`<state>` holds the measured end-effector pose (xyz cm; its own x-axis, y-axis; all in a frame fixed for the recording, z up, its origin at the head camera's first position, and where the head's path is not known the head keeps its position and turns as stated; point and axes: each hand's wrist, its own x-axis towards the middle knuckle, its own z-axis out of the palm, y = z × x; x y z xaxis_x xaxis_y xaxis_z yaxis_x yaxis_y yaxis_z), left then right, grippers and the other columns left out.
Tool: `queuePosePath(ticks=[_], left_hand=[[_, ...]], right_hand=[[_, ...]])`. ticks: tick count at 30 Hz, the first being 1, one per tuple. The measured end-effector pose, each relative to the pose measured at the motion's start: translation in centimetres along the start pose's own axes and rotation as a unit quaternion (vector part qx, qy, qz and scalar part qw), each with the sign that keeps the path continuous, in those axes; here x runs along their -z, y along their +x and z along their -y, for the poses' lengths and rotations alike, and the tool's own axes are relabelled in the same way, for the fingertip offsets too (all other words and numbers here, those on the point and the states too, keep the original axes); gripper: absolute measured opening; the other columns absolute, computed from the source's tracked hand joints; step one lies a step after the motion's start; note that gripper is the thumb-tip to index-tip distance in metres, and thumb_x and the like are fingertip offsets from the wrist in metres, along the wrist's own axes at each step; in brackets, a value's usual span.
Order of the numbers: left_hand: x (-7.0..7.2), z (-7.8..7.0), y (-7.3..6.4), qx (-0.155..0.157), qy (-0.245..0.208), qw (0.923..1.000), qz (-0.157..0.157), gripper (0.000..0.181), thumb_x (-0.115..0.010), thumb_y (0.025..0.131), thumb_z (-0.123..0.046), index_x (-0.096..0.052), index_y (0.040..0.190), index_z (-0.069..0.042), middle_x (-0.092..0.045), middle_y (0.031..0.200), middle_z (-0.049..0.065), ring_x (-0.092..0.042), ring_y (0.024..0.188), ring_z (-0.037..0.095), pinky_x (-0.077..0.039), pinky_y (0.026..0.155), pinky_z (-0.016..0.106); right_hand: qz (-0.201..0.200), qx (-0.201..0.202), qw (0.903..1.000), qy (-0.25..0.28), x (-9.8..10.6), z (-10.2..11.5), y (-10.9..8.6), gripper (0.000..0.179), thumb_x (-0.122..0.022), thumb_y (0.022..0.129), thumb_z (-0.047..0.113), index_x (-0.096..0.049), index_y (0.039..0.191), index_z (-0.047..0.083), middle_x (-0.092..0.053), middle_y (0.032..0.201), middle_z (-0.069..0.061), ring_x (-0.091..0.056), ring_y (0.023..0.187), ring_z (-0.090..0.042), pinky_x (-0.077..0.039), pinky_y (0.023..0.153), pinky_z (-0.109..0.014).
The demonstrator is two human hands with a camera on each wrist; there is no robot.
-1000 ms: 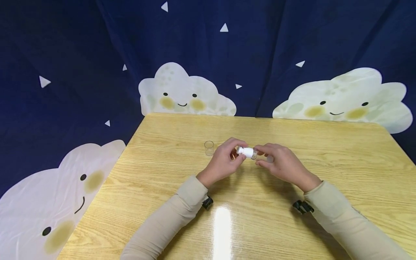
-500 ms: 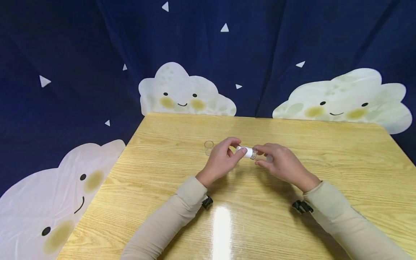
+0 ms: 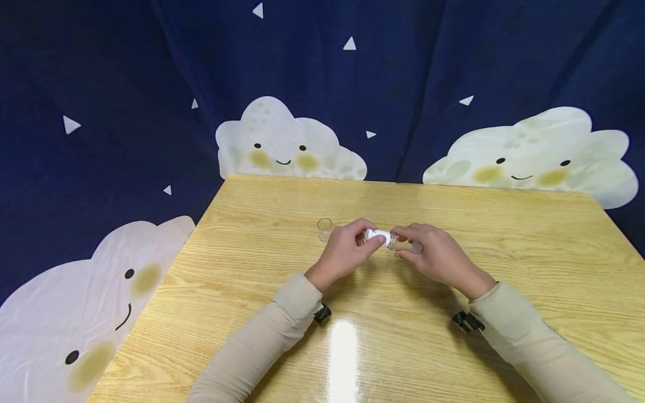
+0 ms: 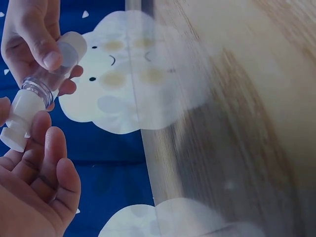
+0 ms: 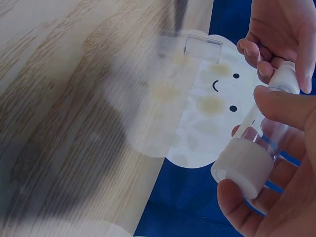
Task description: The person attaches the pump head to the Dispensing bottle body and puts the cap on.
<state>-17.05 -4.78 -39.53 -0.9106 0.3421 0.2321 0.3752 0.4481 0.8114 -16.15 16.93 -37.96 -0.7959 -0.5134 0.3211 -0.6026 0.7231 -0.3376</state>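
Both hands hold a small pump bottle above the table, lying nearly level in the head view. Its white pump top (image 3: 377, 235) points left, pinched between the thumb and fingers of my left hand (image 3: 344, 251). My right hand (image 3: 440, 258) grips the clear body (image 4: 53, 78), its thumb along one side and fingers round the other. At the far end of the bottle, the thick white base (image 5: 243, 167) shows in the right wrist view. A clear, open-rimmed cap (image 3: 325, 230) stands on the table just left of my left hand.
The wooden table (image 3: 242, 313) extends all round beneath the hands. Behind it hangs a dark blue curtain (image 3: 393, 84) with white clouds, meeting the table's far edge. A bright glare streak lies on the wood between the forearms.
My left fingers shift round the white pump top, the thumb passing over it and the hand ending slightly lower. The right hand stays almost still on the bottle; the clear cap has not moved.
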Motion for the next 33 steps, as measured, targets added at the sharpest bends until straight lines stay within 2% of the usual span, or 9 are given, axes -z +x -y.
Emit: queuePosePath(ticks=[9, 16, 33], left_hand=[[-0.02, 0.11, 0.03, 0.002, 0.001, 1.0, 0.002, 0.023, -0.065, 0.096, -0.032, -0.068, 0.109, -0.013, -0.067, 0.08, 0.002, -0.053, 0.061, 0.008, -0.043, 0.053, 0.02], [0.02, 0.17, -0.04, 0.006, -0.001, 1.0, 0.004, 0.023, -0.065, 0.096, -0.033, -0.068, 0.108, -0.014, -0.067, 0.08, 0.001, -0.053, 0.061, 0.008, -0.044, 0.053, 0.02], [0.07, 0.3, -0.04, 0.006, 0.0, 1.0, 0.005, 0.022, -0.064, 0.096, -0.033, -0.067, 0.108, -0.015, -0.067, 0.082, 0.0, -0.053, 0.062, 0.007, -0.044, 0.053, 0.019]], right_hand=[[-0.001, 0.001, 1.0, -0.002, -0.12, -0.09, 0.02, 0.037, -0.078, 0.085, 0.014, -0.069, 0.12, 0.008, -0.073, 0.095, -0.005, -0.053, 0.064, -0.008, -0.047, 0.062, -0.027], [-0.007, 0.008, 0.9999, -0.004, -0.25, -0.13, -0.01, 0.036, -0.078, 0.085, 0.014, -0.07, 0.12, 0.008, -0.073, 0.095, -0.005, -0.055, 0.065, -0.012, -0.047, 0.063, -0.028], [-0.009, 0.011, 0.9999, -0.005, -0.28, -0.07, 0.02, 0.036, -0.078, 0.085, 0.014, -0.07, 0.119, 0.009, -0.073, 0.094, -0.004, -0.05, 0.064, -0.006, -0.046, 0.061, -0.026]])
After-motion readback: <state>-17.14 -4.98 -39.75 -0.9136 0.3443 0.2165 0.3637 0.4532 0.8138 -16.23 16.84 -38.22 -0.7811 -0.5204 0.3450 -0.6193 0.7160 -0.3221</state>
